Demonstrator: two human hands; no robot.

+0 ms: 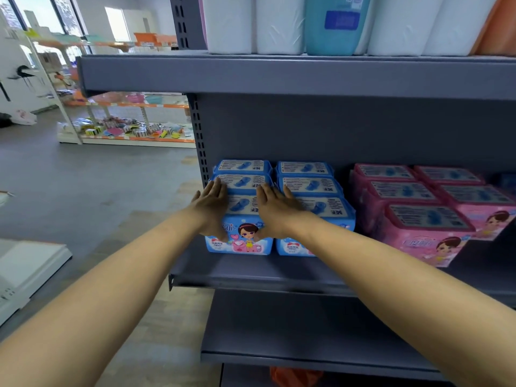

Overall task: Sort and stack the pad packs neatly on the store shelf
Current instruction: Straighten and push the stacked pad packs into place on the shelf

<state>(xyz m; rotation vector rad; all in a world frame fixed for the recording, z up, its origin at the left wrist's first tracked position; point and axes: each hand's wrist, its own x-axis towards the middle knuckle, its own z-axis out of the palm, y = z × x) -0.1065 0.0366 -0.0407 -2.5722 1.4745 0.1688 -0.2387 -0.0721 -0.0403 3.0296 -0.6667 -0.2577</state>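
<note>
Hands flat | your left hand (210, 203) and right hand (275, 209), fingers straight, press the front blue pad pack (240, 216) square in its row | blue rows sit left on the shelf (251, 277), pink pad packs (427, 219) right, sorted by colour.

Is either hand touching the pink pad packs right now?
No: the left hand and right hand both lie flat on the blue pad packs, while the pink pad packs sit untouched further right.

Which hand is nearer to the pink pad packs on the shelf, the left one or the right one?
The right hand. It lies flat on the blue pad packs, on the side toward the pink pad packs, without touching those. The left hand rests at the blue packs' far left edge, farther away.
</note>
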